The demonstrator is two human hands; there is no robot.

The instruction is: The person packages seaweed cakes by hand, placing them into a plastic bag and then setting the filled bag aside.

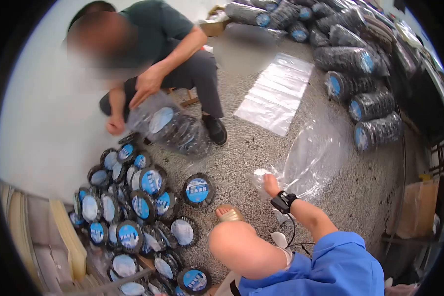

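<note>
My right hand [270, 185], with a black device strapped to the wrist, is closed on the gathered edge of a clear plastic bag [313, 153]. The bag spreads limp over the speckled floor, up and to the right of my fingers. My left hand is out of view. Left of my foot lies a single flat black roll [199, 190] with a blue round label. Beyond it is a heap of similar rolls [128, 236], some showing blue labels and others pale faces.
Across from me a crouching person [177, 54] handles a clear bag [170, 126] with rolls inside. Flat plastic bags [276, 93] lie on the floor. Packed cylindrical bundles [380, 130] are piled at the upper right. A cardboard box [417, 207] stands at the right.
</note>
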